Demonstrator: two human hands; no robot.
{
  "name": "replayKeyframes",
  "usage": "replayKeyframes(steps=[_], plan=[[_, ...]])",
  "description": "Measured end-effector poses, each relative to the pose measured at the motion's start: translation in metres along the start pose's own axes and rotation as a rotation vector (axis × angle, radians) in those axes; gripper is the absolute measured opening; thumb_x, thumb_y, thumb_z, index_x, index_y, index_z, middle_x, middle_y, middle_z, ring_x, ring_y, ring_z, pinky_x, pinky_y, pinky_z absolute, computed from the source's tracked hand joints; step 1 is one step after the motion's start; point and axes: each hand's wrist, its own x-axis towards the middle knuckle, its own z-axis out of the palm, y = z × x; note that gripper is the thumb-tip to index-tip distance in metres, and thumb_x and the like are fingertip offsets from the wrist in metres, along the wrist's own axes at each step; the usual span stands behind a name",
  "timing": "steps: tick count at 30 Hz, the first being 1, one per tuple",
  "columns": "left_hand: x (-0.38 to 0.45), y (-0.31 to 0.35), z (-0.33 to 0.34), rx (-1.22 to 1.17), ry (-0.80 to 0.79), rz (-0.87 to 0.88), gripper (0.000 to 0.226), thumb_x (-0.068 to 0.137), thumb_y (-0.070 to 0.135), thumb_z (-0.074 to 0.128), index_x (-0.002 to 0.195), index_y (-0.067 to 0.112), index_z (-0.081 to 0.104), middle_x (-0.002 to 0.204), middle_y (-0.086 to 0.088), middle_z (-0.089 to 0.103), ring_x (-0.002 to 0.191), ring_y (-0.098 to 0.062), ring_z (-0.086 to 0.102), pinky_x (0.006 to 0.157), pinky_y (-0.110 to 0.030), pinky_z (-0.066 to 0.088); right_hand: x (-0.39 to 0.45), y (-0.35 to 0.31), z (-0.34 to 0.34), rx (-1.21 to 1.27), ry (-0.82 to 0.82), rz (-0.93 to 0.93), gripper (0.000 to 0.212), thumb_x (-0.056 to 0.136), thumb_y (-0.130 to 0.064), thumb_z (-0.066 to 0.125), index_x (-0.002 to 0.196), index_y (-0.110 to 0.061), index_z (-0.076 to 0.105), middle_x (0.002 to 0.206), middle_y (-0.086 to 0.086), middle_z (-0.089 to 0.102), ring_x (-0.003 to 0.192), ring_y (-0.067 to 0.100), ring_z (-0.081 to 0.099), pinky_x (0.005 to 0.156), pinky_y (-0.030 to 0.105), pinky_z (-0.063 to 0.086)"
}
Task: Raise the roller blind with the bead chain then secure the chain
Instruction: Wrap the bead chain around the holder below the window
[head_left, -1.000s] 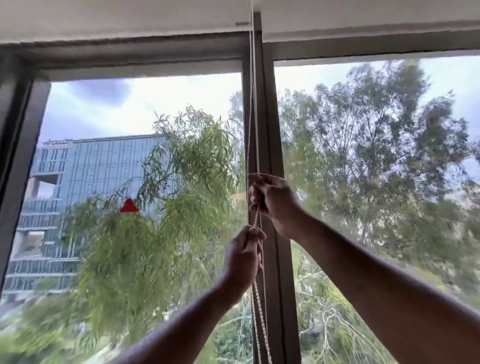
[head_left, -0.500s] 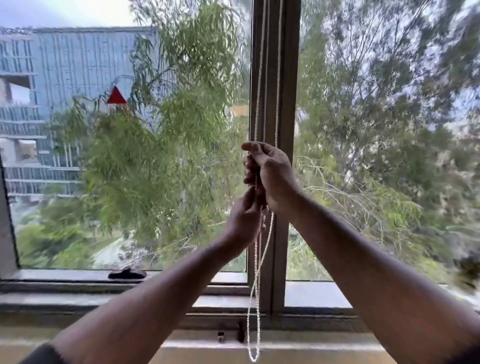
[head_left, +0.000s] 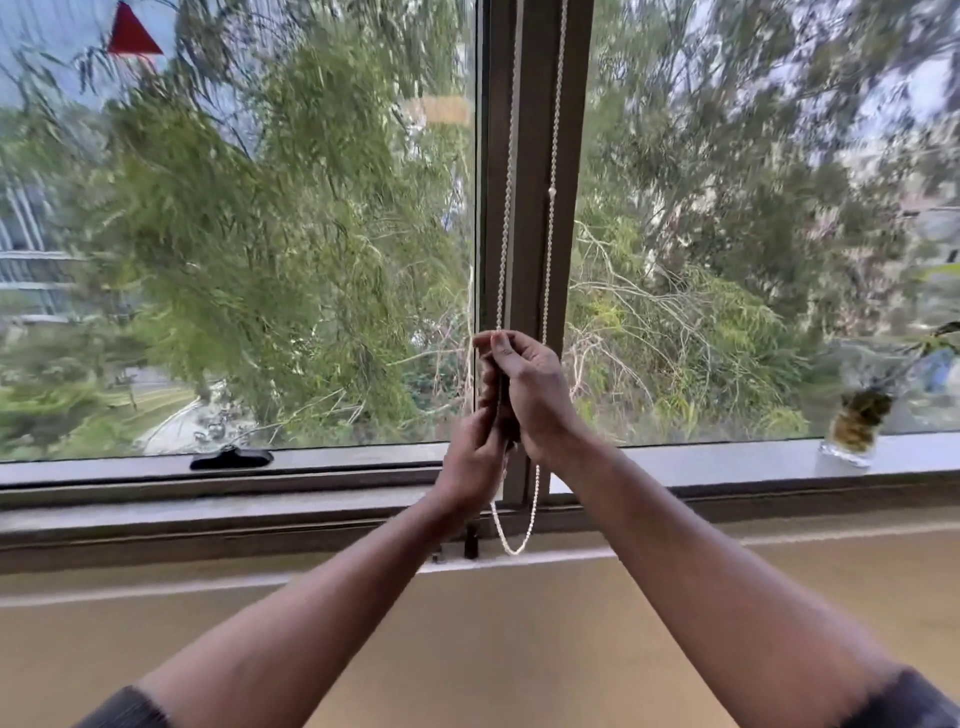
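Looking lower than a second ago, the view has dropped from the top of the window frame to the sill and the wall below it. No blind fabric covers either pane, so the raising step is judged complete or nearly so, with securing the chain as the remaining step; the roller itself is out of view.

Both hands have travelled down the central mullion together and now sit just above sill level. The bead chain hangs in two strands in front of the mullion. One strand enters the top of the right hand; the other passes behind that hand. The closed loop of the chain hangs free below both hands, just above the wall ledge.

Right hand: fingers curled closed around the left strand, with thumb and forefinger pinched on it at the top.

Left hand: directly beneath and touching the right hand, fingers bent inward toward the chain. Whether it actually grips the chain cannot be told, as the contact is hidden.

A small dark fitting sits on the frame near the loop; it may be the chain anchor.
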Motion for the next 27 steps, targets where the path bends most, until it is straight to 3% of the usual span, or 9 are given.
replayKeyframes(steps=[3, 7, 11, 16, 22, 25, 27], plan=[[-0.016, -0.022, 0.0, 0.027, -0.027, -0.048, 0.027, 0.094, 0.036, 0.047, 0.072, 0.021, 0.054, 0.047, 0.011, 0.044, 0.044, -0.005, 0.031, 0.048, -0.034, 0.021, -0.006, 0.028, -0.009, -0.032, 0.047, 0.041, 0.023, 0.109, -0.017, 0.047, 0.105, -0.005, 0.065, 0.063, 0.0, 0.05, 0.05, 0.009, 0.043, 0.046, 0.019, 0.042], [-0.029, -0.048, 0.001, 0.093, -0.088, -0.105, 0.033, 0.101, 0.029, 0.05, 0.069, 0.022, 0.054, 0.047, 0.012, 0.049, 0.045, 0.001, 0.036, 0.045, -0.023, 0.029, -0.012, 0.061, -0.027, -0.077, 0.103, 0.104, 0.021, 0.108, -0.015, 0.048, 0.105, -0.002, 0.065, 0.062, 0.001, 0.049, 0.05, 0.013, 0.042, 0.047, 0.021, 0.04], [-0.038, -0.08, 0.003, 0.154, -0.111, -0.219, 0.027, 0.091, 0.043, 0.05, 0.068, 0.032, 0.058, 0.053, 0.01, 0.051, 0.051, -0.008, 0.038, 0.049, -0.029, 0.03, -0.017, 0.094, -0.049, -0.081, 0.105, 0.188, 0.021, 0.108, -0.016, 0.049, 0.103, -0.003, 0.065, 0.062, 0.004, 0.048, 0.05, 0.014, 0.042, 0.045, 0.021, 0.04], [-0.053, -0.115, 0.01, 0.127, -0.055, -0.378, 0.023, 0.092, 0.036, 0.055, 0.075, 0.02, 0.057, 0.056, 0.003, 0.05, 0.052, -0.015, 0.042, 0.056, -0.034, 0.035, -0.023, 0.135, -0.08, -0.11, 0.068, 0.311, 0.022, 0.107, -0.016, 0.051, 0.099, -0.005, 0.068, 0.065, 0.004, 0.054, 0.051, 0.014, 0.048, 0.049, 0.023, 0.045], [-0.053, -0.15, 0.013, 0.117, 0.038, -0.497, 0.024, 0.093, 0.035, 0.063, 0.078, 0.016, 0.059, 0.059, 0.002, 0.053, 0.059, -0.017, 0.046, 0.064, -0.036, 0.037, -0.021, 0.171, -0.117, -0.173, -0.057, 0.415, 0.019, 0.104, -0.019, 0.058, 0.102, -0.004, 0.068, 0.075, 0.009, 0.066, 0.06, 0.019, 0.061, 0.054, 0.037, 0.05], [-0.051, -0.161, 0.018, 0.144, 0.09, -0.512, 0.015, 0.09, 0.03, 0.062, 0.08, 0.018, 0.062, 0.06, 0.003, 0.056, 0.06, -0.014, 0.049, 0.063, -0.031, 0.039, -0.022, 0.183, -0.128, -0.188, -0.124, 0.413, 0.022, 0.099, -0.022, 0.066, 0.102, 0.0, 0.067, 0.082, 0.009, 0.071, 0.069, 0.021, 0.066, 0.047, 0.036, 0.051], [-0.047, -0.165, 0.024, 0.166, 0.122, -0.512, 0.015, 0.085, 0.029, 0.06, 0.087, 0.015, 0.066, 0.062, 0.002, 0.057, 0.06, -0.013, 0.051, 0.059, -0.027, 0.04, -0.022, 0.19, -0.136, -0.19, -0.169, 0.384, 0.019, 0.095, -0.019, 0.072, 0.103, -0.002, 0.07, 0.089, 0.019, 0.072, 0.075, 0.025, 0.066, 0.056, 0.041, 0.05]])
